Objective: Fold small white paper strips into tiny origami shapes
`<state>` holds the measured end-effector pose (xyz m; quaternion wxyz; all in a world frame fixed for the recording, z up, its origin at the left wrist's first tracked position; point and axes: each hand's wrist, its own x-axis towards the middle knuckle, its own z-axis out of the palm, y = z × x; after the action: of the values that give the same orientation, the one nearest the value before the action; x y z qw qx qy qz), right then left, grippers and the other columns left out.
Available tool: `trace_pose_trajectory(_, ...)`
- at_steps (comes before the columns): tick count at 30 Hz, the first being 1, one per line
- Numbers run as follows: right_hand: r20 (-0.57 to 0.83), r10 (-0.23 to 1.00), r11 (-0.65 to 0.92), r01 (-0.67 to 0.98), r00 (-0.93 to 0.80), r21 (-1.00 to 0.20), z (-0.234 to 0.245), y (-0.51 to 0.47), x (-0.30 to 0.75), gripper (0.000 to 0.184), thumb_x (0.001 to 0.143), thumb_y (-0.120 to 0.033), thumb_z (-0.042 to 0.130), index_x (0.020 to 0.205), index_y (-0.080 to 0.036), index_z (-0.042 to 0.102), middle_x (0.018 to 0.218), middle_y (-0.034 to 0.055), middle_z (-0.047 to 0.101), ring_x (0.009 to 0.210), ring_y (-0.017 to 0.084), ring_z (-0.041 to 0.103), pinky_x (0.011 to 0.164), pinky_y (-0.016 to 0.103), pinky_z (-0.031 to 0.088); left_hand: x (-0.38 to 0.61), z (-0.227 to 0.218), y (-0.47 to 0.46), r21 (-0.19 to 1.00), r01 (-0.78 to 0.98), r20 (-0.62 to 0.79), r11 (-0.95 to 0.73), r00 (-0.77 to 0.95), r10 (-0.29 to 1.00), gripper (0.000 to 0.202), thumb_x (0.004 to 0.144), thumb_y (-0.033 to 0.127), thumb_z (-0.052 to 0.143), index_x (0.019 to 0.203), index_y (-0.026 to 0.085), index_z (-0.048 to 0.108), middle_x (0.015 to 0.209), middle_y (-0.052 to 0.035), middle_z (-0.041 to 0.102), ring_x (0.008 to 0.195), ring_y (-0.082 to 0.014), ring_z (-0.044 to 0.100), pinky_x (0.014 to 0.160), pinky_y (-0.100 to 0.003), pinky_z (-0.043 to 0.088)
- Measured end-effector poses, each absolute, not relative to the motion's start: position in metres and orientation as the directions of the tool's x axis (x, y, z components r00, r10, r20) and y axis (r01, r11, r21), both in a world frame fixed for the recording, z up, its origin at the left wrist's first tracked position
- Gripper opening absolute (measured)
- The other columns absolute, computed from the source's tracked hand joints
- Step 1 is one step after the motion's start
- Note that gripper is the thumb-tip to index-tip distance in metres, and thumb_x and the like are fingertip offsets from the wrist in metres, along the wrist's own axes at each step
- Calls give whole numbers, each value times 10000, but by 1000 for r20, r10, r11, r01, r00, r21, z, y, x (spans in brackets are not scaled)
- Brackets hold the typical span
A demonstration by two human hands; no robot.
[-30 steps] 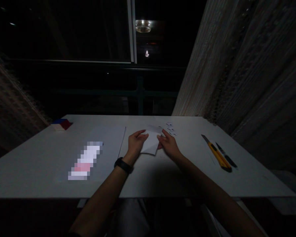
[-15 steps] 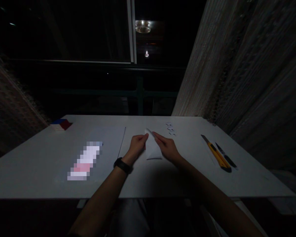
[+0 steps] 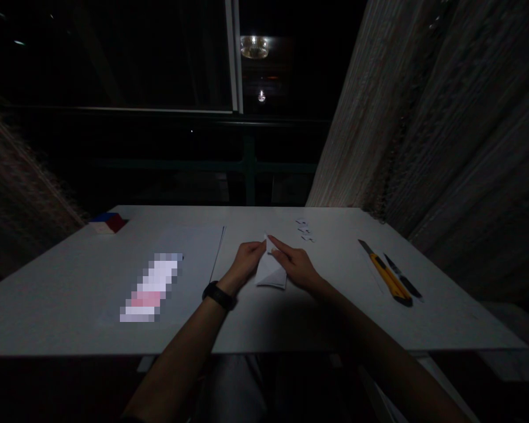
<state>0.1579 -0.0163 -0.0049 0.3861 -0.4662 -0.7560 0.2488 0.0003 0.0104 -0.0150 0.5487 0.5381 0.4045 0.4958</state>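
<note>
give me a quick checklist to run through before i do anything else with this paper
1. Left hand on the folded paper: ok, fingers at its far, narrow end.
2. Right hand on the paper: ok, fingers also near that end.
3. Yellow cutter away from the hands: ok, it lies apart, beyond the right hand.
4. Cutter blade retracted: not ok, the blade shows past the yellow body.
5. Folded layers lined up evenly: cannot tell, too dim, and fingers cover part.

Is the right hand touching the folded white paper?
Touching: the head view shows the right hand holding the folded white paper near its upper tip.
</note>
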Motion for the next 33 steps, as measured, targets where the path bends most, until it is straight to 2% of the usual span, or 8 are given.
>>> trace_pose_trajectory(3,332,900,435,553,-280,-711,-4,-16,158,507,857,-420,387,1336,-267,321,778,6,670,660,175,576,690,293,421,0,-18,13,989,-96,129,-110,220,967,360,670,467,599,629,109,589,560,-4,535,513,-95,454,488,-209,356)
trace_pose_trajectory(8,384,876,483,536,-293,-692,-5,-15,155,500,878,-376,352,1356,-259,264,1146,40,588,914,194,579,823,332,414,2,-19,15,984,-82,174,-159,225,959,358,694,459,578,756,109,619,695,-28,600,653,-132,516,619,-243,422)
trace_pose_trajectory(14,446,873,467,607,-200,-643,-13,-12,152,485,862,-345,398,1325,-211,348,1089,72,625,881,194,605,794,315,447,4,-15,11,978,-35,211,-208,196,958,432,725,459,557,976,114,625,831,-68,652,722,-161,573,659,-262,442)
trace_pose_trajectory(19,490,862,449,646,-131,-617,-16,-11,151,461,852,-366,420,1273,-181,437,1051,94,641,884,198,612,795,308,455,6,-16,10,964,28,263,-265,58,963,611,728,392,582,1252,108,449,935,-92,643,696,-141,590,608,-242,453)
trace_pose_trajectory(22,496,862,431,666,-105,-609,-15,-11,151,455,854,-386,415,1268,-198,442,1053,84,642,897,196,612,793,301,454,6,-15,10,950,77,300,-302,38,953,546,734,395,574,1204,126,512,954,-93,656,735,-153,604,640,-248,465)
trace_pose_trajectory(26,469,876,396,729,-116,-558,-14,-13,153,480,858,-410,402,1295,-213,401,927,67,679,800,196,631,732,289,460,6,-11,5,931,139,336,-337,32,941,409,721,415,578,1004,131,656,955,-101,674,836,-200,611,709,-281,469)
trace_pose_trajectory(29,452,884,349,808,-116,-475,-13,-13,153,514,859,-428,390,1313,-187,370,790,62,690,704,195,635,674,273,453,6,-8,0,934,151,320,-324,47,946,387,713,444,573,913,134,691,847,-85,696,764,-197,623,653,-275,467)
trace_pose_trajectory(33,437,891,298,886,-124,-356,-12,-14,152,510,869,-413,369,1308,-153,372,793,93,690,696,203,638,666,271,442,7,-8,0,938,177,295,-299,45,954,378,664,462,615,828,134,704,712,-63,687,636,-164,597,547,-243,427)
